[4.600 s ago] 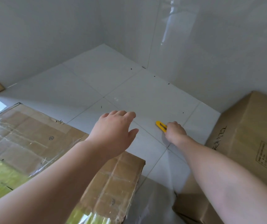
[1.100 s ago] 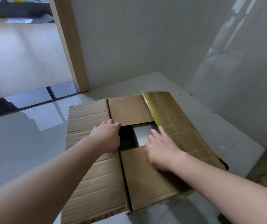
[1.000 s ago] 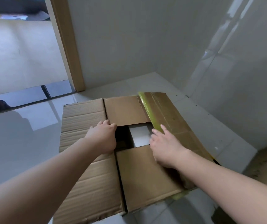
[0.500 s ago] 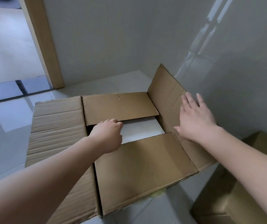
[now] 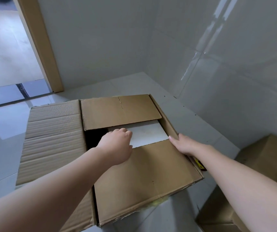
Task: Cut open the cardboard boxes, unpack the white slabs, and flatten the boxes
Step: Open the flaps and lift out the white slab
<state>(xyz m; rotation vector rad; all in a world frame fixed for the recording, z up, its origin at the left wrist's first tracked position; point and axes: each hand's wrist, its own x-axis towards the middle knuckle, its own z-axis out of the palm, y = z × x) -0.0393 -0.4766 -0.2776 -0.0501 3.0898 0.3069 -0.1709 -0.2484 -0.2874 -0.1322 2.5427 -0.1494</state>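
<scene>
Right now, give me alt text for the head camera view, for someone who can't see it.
A person's left hand reaches into an opened cardboard box on a tiled floor, fingers curled at the edge of a white slab inside. The right hand holds the box's right side. A second box sits at right.

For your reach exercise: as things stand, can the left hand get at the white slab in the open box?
Probably yes. The left hand already reaches through the gap between the two inner flaps, its fingers curled at the edge of the white slab. The near flap covers the rest.
</scene>
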